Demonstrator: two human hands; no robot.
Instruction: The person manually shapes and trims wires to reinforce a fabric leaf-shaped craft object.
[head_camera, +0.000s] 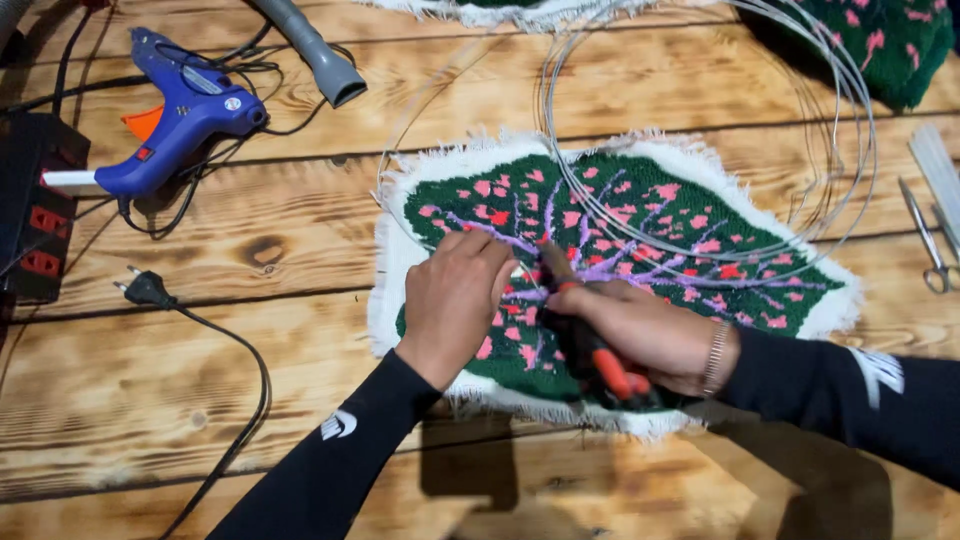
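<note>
A leaf-shaped tufted rug (640, 215), green with pink spots and a white fringe, lies flat on the wooden counter (300, 330) under coiled wire (850, 150). The left hand (455, 300) presses on it, fingers curled and holding nothing. The right hand (640, 335) has its fingers closed around orange-handled pliers (600, 355) at the rug's middle.

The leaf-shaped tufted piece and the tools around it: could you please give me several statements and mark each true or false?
1. The right hand holds a tool with red and black handles over the green tufted piece. True.
2. The left hand rests on the bare wooden table. False: it presses on the tufted piece.
3. A blue glue gun lies at upper left. True.
4. The coil of wire lies clear of the tufted piece. False: it overlaps its upper part.
5. The black plug sits in a socket. False: it lies loose on the table.
</note>
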